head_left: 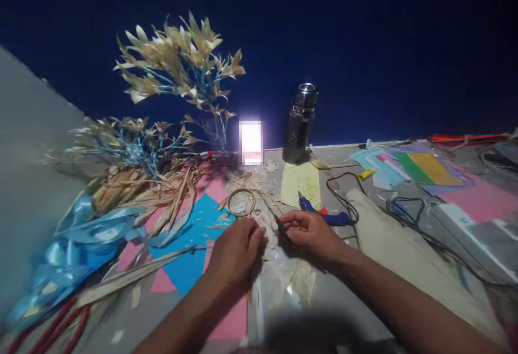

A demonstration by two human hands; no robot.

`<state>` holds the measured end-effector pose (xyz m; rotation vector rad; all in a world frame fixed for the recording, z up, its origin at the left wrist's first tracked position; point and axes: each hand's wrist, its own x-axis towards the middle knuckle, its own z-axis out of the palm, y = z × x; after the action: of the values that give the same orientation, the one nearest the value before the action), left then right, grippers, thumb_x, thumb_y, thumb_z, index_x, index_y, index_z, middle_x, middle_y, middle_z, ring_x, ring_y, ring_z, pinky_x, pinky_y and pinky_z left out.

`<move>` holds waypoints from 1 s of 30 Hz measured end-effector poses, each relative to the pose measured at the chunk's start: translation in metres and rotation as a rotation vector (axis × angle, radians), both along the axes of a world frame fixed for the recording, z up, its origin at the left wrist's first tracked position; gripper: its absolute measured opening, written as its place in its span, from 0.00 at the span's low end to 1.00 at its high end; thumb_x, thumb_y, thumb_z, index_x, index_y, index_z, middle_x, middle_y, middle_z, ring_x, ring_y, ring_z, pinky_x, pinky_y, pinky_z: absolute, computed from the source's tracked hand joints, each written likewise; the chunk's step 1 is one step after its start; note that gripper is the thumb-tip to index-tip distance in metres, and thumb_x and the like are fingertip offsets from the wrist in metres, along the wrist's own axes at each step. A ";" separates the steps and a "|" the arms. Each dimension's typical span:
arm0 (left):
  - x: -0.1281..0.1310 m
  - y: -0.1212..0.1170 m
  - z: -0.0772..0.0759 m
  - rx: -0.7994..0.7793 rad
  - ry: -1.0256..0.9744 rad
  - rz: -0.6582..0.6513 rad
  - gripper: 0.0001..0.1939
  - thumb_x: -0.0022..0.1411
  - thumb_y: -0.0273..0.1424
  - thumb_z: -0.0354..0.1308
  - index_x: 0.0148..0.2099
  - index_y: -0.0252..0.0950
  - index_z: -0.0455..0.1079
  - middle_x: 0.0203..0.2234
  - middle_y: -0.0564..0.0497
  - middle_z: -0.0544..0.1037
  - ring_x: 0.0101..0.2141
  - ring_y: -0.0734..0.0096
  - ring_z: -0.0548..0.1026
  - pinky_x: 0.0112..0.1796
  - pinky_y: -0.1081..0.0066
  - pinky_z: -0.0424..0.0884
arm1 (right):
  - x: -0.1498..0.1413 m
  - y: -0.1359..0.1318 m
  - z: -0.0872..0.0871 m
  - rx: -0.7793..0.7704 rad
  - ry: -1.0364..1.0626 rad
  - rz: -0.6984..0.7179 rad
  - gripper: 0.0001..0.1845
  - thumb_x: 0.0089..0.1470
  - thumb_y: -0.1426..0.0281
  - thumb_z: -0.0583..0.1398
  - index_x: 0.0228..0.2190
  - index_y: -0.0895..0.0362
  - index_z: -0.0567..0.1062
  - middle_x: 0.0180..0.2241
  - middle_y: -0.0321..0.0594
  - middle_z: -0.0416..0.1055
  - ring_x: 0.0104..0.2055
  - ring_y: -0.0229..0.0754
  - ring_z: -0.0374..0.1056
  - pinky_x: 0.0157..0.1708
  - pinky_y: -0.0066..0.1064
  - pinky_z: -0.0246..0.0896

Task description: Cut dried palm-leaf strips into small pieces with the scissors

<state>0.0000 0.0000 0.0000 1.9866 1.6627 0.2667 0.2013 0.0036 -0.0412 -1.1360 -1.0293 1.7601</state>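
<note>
My right hand (305, 233) is closed around a slim dark tool (280, 226) with a thin tip pointing up and away; its exact kind is unclear. Close beside it, my left hand (238, 246) has its fingers curled in, thumb against the forefinger; whatever they may hold is hidden. Just beyond my left hand lies a thin round ring (242, 203). Pale dry scraps (297, 284) lie on the table below and between the hands. A blue glue gun (329, 217) rests beyond my right hand.
Dried-leaf flowers on blue stems (178, 68) stand back left, above dry husk strips (170, 197). A dark flask (299, 124) stands behind yellow paper (299, 181). Blue paper (190, 251), blue plastic (68, 257) lie left; a cable (457, 262), white box (469, 235), coloured sheets (429, 168) right.
</note>
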 end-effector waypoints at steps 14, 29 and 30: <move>-0.064 -0.039 0.002 0.099 -0.117 0.200 0.13 0.65 0.43 0.52 0.36 0.40 0.69 0.30 0.52 0.74 0.31 0.63 0.73 0.35 0.65 0.67 | 0.016 -0.001 0.007 0.018 0.323 0.149 0.35 0.38 0.46 0.73 0.39 0.61 0.80 0.35 0.46 0.75 0.26 0.34 0.63 0.22 0.24 0.53; -0.051 -0.022 -0.013 0.183 -0.031 0.047 0.19 0.60 0.24 0.48 0.53 0.38 0.67 0.50 0.42 0.72 0.42 0.61 0.76 0.42 0.62 0.72 | 0.012 0.002 0.009 0.057 0.237 0.086 0.32 0.33 0.51 0.75 0.32 0.63 0.79 0.26 0.43 0.76 0.19 0.31 0.58 0.19 0.24 0.50; -0.045 -0.018 -0.011 0.196 -0.039 0.026 0.16 0.61 0.26 0.48 0.50 0.38 0.69 0.46 0.43 0.74 0.43 0.59 0.76 0.43 0.61 0.71 | 0.012 0.002 0.009 0.062 0.232 0.071 0.33 0.32 0.49 0.75 0.32 0.63 0.78 0.25 0.43 0.75 0.19 0.31 0.58 0.18 0.25 0.50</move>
<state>-0.0450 -0.0183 -0.0111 2.0874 1.6941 0.4922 0.2131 0.0059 -0.0317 -0.8429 -0.9849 1.8533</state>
